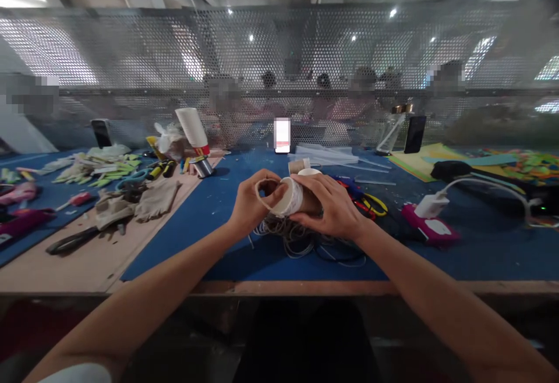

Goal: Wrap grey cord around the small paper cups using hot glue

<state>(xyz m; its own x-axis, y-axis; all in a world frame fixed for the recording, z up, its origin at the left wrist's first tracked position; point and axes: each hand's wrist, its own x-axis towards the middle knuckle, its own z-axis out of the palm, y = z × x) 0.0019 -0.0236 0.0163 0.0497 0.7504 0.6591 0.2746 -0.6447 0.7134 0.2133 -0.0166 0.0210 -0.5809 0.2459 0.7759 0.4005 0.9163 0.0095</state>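
Observation:
A white paper cup point(292, 198) with a brown covering round its side lies tilted in my right hand point(335, 204), its mouth turned to the left. My left hand point(250, 201) is closed at the cup's mouth, thumb and fingers pinching a thin tan loop or strip point(261, 195). Whether that loop is joined to the cup, I cannot tell. Beneath both hands is a tangled heap of cord point(292, 236). Just behind the cup stands a small brown-and-white roll or cup point(299, 166), and a white round rim point(311, 172) shows beside it, partly hidden by my right hand.
Yellow-handled pliers point(374, 205) and a magenta power block point(430, 226) with a white charger lie to the right. Clear sticks point(327, 155) and an upright phone point(282, 136) are behind. Leftward are stacked paper cups point(192, 128), gloves point(157, 199) and a black-handled tool point(73, 241).

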